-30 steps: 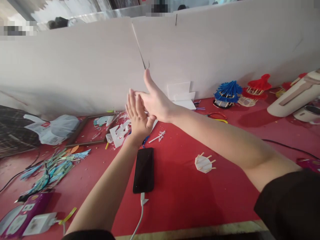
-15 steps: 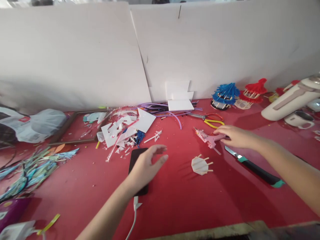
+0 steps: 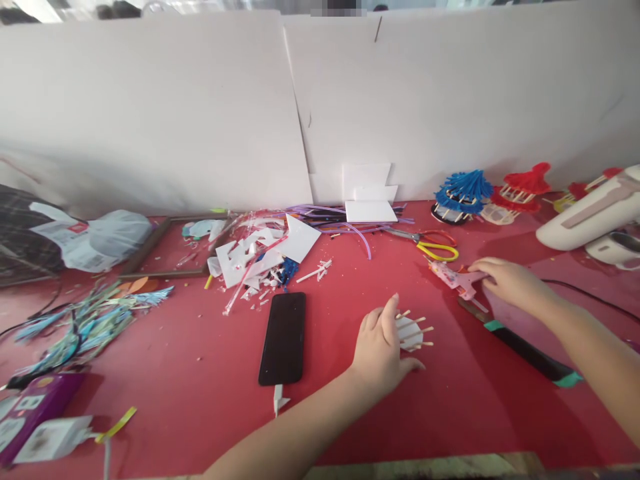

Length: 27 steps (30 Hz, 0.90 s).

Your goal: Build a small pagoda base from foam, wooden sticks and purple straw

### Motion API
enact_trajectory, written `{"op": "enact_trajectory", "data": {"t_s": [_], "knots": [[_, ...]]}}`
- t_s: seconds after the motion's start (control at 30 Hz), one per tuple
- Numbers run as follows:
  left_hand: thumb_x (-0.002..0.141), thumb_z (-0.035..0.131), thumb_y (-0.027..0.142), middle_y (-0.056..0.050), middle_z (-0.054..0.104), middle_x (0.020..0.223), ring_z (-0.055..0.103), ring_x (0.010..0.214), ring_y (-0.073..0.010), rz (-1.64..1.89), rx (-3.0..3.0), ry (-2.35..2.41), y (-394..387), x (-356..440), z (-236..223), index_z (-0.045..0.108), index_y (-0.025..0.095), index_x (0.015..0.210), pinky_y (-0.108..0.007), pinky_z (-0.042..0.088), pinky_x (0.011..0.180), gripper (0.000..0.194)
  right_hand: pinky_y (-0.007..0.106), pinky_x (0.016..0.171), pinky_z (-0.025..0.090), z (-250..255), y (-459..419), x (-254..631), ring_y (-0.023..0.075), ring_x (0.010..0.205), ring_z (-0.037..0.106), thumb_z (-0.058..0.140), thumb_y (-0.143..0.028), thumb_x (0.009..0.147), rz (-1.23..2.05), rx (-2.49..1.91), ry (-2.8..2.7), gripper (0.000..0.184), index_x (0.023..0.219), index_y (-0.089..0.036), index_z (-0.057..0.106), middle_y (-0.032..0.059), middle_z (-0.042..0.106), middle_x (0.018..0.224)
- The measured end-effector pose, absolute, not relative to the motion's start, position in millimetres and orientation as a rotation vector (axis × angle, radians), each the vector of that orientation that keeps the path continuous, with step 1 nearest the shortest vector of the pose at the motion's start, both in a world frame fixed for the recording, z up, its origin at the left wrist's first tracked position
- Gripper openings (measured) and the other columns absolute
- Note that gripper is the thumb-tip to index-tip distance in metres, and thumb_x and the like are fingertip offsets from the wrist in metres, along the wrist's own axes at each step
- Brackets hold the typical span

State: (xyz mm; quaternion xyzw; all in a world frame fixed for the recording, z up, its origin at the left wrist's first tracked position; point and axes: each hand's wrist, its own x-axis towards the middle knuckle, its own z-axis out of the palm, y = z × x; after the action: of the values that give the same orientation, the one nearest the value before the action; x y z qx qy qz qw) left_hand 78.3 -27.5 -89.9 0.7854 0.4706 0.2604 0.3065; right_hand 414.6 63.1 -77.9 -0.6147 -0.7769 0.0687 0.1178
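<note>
Left hand: open, thumb and fingers apart at the near-left side of the white disc. Contact unclear, can't tell if it grips.
Right hand: fingers closed on the grip end of the pink glue gun. Can't tell if any finger is on the trigger.
White disc: on the red table, right of the phone, partly behind left fingers. Thin sticks project from it. Best held by the disc edge; side load on sticks could loosen them.
Glue gun: nozzle end faces the scissors, away from the right hand. Full-palm hold on the handle should steer better than a fingertip pinch. Treat nozzle as hot; heat state not visible.
Knife: blade end lies close by the gun, contact unclear. Lift gun straight up rather than dragging it across; right forearm should clear the handle.
Black cable: runs near the right forearm, link to gun not visible. If it is the gun's, leave slack so it doesn't tug.
Left fingertips: safest low on the rim, out of the nozzle's path.
</note>
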Motion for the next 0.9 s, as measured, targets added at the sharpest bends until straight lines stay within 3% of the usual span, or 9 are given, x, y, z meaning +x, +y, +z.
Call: {"op": "enact_trajectory", "data": {"t_s": [0.13, 0.3, 0.37, 0.43, 0.5, 0.57, 0.63, 0.73, 0.9], "knots": [[0.065, 0.081, 0.028, -0.012, 0.062, 0.116, 0.060, 0.106, -0.0296, 0.702, 2.106, 1.253, -27.5, 67.2, -86.0, 0.007, 0.022, 0.145, -0.048, 0.050, 0.092, 0.110, 0.047, 0.085, 0.050, -74.8, 63.1, 428.3, 0.0344, 0.097, 0.066, 0.044, -0.012, 0.066, 0.192, -1.879, -2.190, 0.035, 0.089, -0.021, 0.069, 0.0139, 0.069, 0.106], [0.075, 0.070, 0.021, -0.014, 0.061, 0.115, 0.059, 0.107, -0.0295, 0.679, 2.149, 1.315, -24.0, 25.4, -75.2, 0.013, 0.020, 0.143, -0.049, 0.050, 0.091, 0.089, 0.051, 0.089, 0.047, -51.1, 57.8, 413.9, 0.0390, 0.105, 0.062, 0.043, -0.011, 0.069, 0.148, -1.971, -1.987, 0.037, 0.097, -0.017, 0.067, 0.0180, 0.067, 0.112], [0.077, 0.065, 0.017, -0.014, 0.060, 0.115, 0.059, 0.109, -0.0283, 0.690, 2.156, 1.326, -22.4, 7.5, -69.6, 0.009, 0.020, 0.144, -0.049, 0.049, 0.092, 0.087, 0.050, 0.093, 0.044, -42.0, 50.0, 390.6, 0.0378, 0.109, 0.060, 0.045, -0.014, 0.076, 0.138, -1.962, -1.897, 0.034, 0.103, -0.015, 0.065, 0.0201, 0.065, 0.115], [0.078, 0.064, 0.017, -0.015, 0.058, 0.117, 0.059, 0.109, -0.0273, 0.723, 2.109, 1.341, -21.7, -5.6, -63.2, 0.007, 0.020, 0.144, -0.049, 0.049, 0.092, 0.087, 0.046, 0.089, 0.049, -38.6, 38.8, 355.5, 0.0319, 0.102, 0.064, 0.048, -0.024, 0.084, 0.214, -1.911, -1.847, 0.031, 0.110, -0.017, 0.062, 0.0159, 0.066, 0.113], [0.079, 0.064, 0.017, -0.016, 0.055, 0.120, 0.058, 0.111, -0.0262, 0.808, 2.038, 1.323, -21.8, -12.4, -56.0, 0.005, 0.022, 0.144, -0.049, 0.049, 0.092, 0.088, 0.037, 0.084, 0.053, -41.6, 26.0, 312.6, 0.0240, 0.095, 0.067, 0.049, -0.036, 0.088, 0.424, -1.789, -1.850, 0.027, 0.107, -0.022, 0.062, 0.0093, 0.070, 0.107], [0.079, 0.065, 0.017, -0.015, 0.054, 0.122, 0.058, 0.111, -0.0250, 0.897, 1.941, 1.270, -22.4, -14.0, -49.1, 0.003, 0.024, 0.143, -0.047, 0.052, 0.090, 0.090, 0.036, 0.088, 0.051, -48.3, 14.6, 269.9, 0.0220, 0.100, 0.066, 0.053, -0.042, 0.089, 1.177, -1.480, -1.677, 0.029, 0.109, -0.022, 0.062, 0.0098, 0.069, 0.111], [0.078, 0.066, 0.016, -0.014, 0.054, 0.122, 0.058, 0.111, -0.0236, 0.951, 1.853, 1.209, -22.7, -13.0, -44.0, 0.002, 0.026, 0.143, -0.042, 0.054, 0.086, 0.092, 0.035, 0.083, 0.053, -54.9, 7.3, 235.1, 0.0198, 0.089, 0.067, 0.057, -0.047, 0.087, 1.698, -1.177, -1.444, 0.034, 0.108, -0.021, 0.062, 0.0096, 0.070, 0.103], [0.079, 0.067, 0.016, -0.013, 0.054, 0.123, 0.058, 0.112, -0.0221, 0.982, 1.839, 1.159, -21.9, -12.9, -42.2, 0.001, 0.028, 0.142, -0.043, 0.053, 0.090, 0.092, 0.032, 0.067, 0.054, -61.2, 5.9, 204.6, 0.0173, 0.071, 0.067, 0.056, -0.052, 0.086, 1.846, -1.048, -1.370, 0.038, 0.095, -0.016, 0.065, 0.0079, 0.071, 0.084], [0.081, 0.063, 0.012, -0.016, 0.051, 0.130, 0.053, 0.120, -0.0234, 0.918, 1.931, 1.111, -15.7, -19.7, -46.4, 0.000, 0.028, 0.143, -0.048, 0.048, 0.098, 0.090, 0.029, 0.056, 0.052, -71.4, 13.1, 189.7, 0.0142, 0.056, 0.062, 0.060, -0.051, 0.083, 1.871, -1.019, -1.290, 0.038, 0.077, -0.014, 0.065, 0.0058, 0.069, 0.068]]}}
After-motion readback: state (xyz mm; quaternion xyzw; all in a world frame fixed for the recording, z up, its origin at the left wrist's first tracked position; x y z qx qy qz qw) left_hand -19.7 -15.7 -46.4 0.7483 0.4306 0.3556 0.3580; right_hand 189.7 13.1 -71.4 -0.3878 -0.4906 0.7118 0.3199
